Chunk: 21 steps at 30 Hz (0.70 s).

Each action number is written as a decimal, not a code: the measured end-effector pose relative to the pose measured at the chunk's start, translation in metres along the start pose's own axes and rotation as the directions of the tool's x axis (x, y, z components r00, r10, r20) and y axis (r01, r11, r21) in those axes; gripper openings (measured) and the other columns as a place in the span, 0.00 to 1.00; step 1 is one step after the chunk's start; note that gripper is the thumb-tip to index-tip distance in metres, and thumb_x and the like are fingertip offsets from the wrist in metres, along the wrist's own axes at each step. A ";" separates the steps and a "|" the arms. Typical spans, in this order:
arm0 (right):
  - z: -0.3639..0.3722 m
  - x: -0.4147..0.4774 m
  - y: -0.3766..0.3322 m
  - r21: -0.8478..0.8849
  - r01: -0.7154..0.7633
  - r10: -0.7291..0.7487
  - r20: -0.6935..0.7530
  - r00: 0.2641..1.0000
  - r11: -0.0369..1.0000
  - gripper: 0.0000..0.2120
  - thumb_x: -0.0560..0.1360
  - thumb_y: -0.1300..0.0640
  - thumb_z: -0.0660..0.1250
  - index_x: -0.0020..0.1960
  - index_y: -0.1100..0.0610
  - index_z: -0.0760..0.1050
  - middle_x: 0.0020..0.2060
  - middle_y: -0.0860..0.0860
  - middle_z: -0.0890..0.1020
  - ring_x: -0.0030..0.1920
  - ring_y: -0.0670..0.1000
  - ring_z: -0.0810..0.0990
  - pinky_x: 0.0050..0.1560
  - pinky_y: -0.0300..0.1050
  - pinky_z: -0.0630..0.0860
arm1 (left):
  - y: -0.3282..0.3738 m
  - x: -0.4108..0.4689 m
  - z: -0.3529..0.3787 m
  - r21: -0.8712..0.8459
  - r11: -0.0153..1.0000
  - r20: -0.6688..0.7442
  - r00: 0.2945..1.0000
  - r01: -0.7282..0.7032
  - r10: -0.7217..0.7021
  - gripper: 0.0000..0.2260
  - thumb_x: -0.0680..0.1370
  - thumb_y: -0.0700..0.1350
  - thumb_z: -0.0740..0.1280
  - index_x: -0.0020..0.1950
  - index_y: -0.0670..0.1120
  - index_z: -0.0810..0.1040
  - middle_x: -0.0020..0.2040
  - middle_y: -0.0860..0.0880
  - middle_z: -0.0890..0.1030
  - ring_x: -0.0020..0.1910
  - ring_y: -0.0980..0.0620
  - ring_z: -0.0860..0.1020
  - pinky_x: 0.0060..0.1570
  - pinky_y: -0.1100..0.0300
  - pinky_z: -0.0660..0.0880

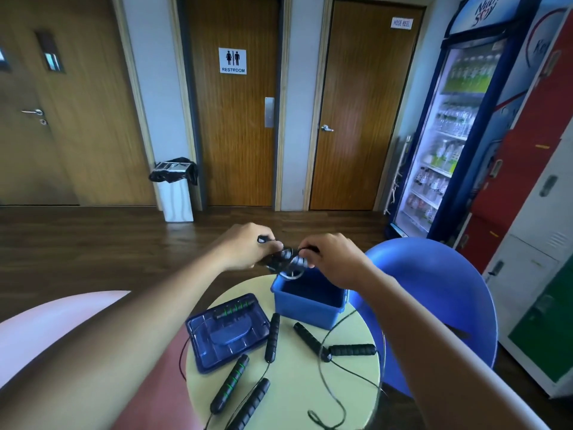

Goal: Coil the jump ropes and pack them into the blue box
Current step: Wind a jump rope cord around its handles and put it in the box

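Head view: I see left hand (245, 248) and right hand (336, 260), fingers (322, 243) curled round coiled jump rope (290, 259), just above blue box (307, 311); loose ropes (352, 349) lie on desk (294, 397).

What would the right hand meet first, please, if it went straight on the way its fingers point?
The right hand points across at the coiled jump rope it pinches; past that, probably the left hand, though depth is unclear.

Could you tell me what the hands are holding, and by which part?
A coiled jump rope: left hand and right hand each grip one side of the bundle.
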State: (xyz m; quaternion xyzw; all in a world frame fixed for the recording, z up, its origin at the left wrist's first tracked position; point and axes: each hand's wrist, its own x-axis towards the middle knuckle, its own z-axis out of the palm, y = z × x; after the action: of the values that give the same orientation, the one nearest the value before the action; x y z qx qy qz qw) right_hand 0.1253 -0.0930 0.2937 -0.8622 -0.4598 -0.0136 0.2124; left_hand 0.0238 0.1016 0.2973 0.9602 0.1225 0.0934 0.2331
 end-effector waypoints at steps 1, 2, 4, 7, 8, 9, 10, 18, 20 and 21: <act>-0.005 0.001 0.000 0.017 0.021 -0.021 0.003 1.000 1.000 0.07 0.80 0.51 0.63 0.45 0.45 0.77 0.40 0.45 0.83 0.42 0.50 0.80 0.45 0.49 0.76 | -0.002 0.000 0.001 -0.025 0.999 0.034 0.999 -0.022 0.023 0.14 0.78 0.63 0.64 0.47 0.55 0.81 0.37 0.53 0.84 0.28 0.55 0.81 0.35 0.58 0.74; -0.008 0.002 0.001 0.052 0.035 -0.035 -0.005 0.999 0.998 0.07 0.80 0.52 0.64 0.44 0.45 0.78 0.39 0.45 0.84 0.42 0.48 0.80 0.45 0.48 0.76 | -0.001 -0.001 0.002 -0.063 0.997 0.054 0.997 -0.044 0.048 0.14 0.78 0.63 0.64 0.47 0.55 0.81 0.37 0.52 0.84 0.26 0.55 0.80 0.32 0.59 0.73; -0.011 0.004 0.003 0.151 0.038 -0.031 -0.050 0.998 0.988 0.06 0.79 0.52 0.66 0.44 0.46 0.80 0.38 0.44 0.84 0.42 0.46 0.81 0.44 0.44 0.76 | 0.000 -0.004 0.002 -0.177 0.981 0.033 0.995 -0.083 0.090 0.14 0.78 0.61 0.66 0.44 0.53 0.83 0.35 0.54 0.82 0.25 0.57 0.76 0.31 0.58 0.69; -0.012 0.006 0.013 0.333 0.024 0.015 -0.112 0.994 0.943 0.06 0.77 0.49 0.71 0.41 0.45 0.81 0.36 0.43 0.84 0.39 0.43 0.81 0.43 0.40 0.76 | 0.002 -0.011 0.001 -0.346 0.927 -0.054 0.989 -0.146 0.136 0.14 0.77 0.61 0.66 0.36 0.57 0.82 0.30 0.57 0.78 0.29 0.59 0.74 0.34 0.57 0.66; -0.013 0.006 0.017 0.410 0.004 0.042 -0.104 0.994 0.912 0.06 0.74 0.46 0.72 0.41 0.46 0.82 0.35 0.44 0.85 0.38 0.45 0.81 0.43 0.43 0.76 | 0.004 -0.014 0.001 -0.388 0.908 -0.078 0.987 -0.160 0.141 0.14 0.78 0.59 0.65 0.34 0.58 0.81 0.28 0.57 0.76 0.29 0.59 0.73 0.33 0.58 0.66; -0.014 0.003 0.018 0.504 -0.010 0.059 -0.082 0.995 0.864 0.09 0.72 0.42 0.74 0.42 0.47 0.83 0.34 0.45 0.84 0.36 0.46 0.80 0.42 0.44 0.77 | 0.007 -0.018 0.001 -0.441 0.882 -0.096 0.986 -0.167 0.139 0.16 0.80 0.57 0.65 0.32 0.58 0.80 0.27 0.56 0.74 0.27 0.57 0.72 0.29 0.60 0.66; -0.016 0.000 0.019 0.611 -0.032 0.076 -0.047 0.996 0.791 0.12 0.69 0.41 0.75 0.43 0.50 0.84 0.32 0.45 0.83 0.34 0.45 0.79 0.39 0.41 0.76 | 0.010 -0.021 0.001 -0.512 0.842 -0.097 0.985 -0.172 0.142 0.18 0.81 0.55 0.64 0.31 0.55 0.78 0.26 0.55 0.72 0.25 0.54 0.70 0.25 0.62 0.64; 0.004 -0.009 0.019 0.903 -0.159 0.021 0.164 0.986 0.398 0.08 0.80 0.58 0.65 0.48 0.62 0.79 0.34 0.53 0.77 0.29 0.49 0.69 0.30 0.39 0.66 | 0.039 -0.031 -0.013 -0.999 -0.001 0.032 0.986 0.033 -0.163 0.09 0.77 0.51 0.66 0.42 0.48 0.74 0.31 0.47 0.74 0.19 0.53 0.65 0.16 0.66 0.57; 0.011 -0.009 0.012 0.920 -0.160 0.073 0.143 0.987 0.357 0.11 0.83 0.54 0.62 0.49 0.58 0.81 0.32 0.48 0.76 0.27 0.47 0.67 0.27 0.36 0.63 | 0.045 -0.028 -0.019 -0.999 0.019 0.030 0.946 0.038 -0.322 0.10 0.78 0.53 0.69 0.45 0.47 0.76 0.32 0.46 0.77 0.20 0.52 0.67 0.17 0.66 0.60; 0.012 -0.009 0.008 0.915 -0.153 0.090 0.129 0.988 0.374 0.12 0.83 0.54 0.61 0.49 0.57 0.81 0.31 0.48 0.76 0.27 0.47 0.66 0.26 0.36 0.63 | 0.048 -0.026 -0.021 -0.998 0.031 0.043 0.920 0.060 -0.390 0.13 0.77 0.55 0.70 0.46 0.45 0.77 0.33 0.45 0.79 0.21 0.51 0.69 0.18 0.65 0.62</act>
State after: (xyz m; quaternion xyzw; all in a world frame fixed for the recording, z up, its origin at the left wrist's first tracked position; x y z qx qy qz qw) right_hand 0.1240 -0.0992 0.2777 -0.6307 -0.3312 0.2838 0.6419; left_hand 0.0036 0.0621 0.3355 0.4905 0.2046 0.2290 0.8156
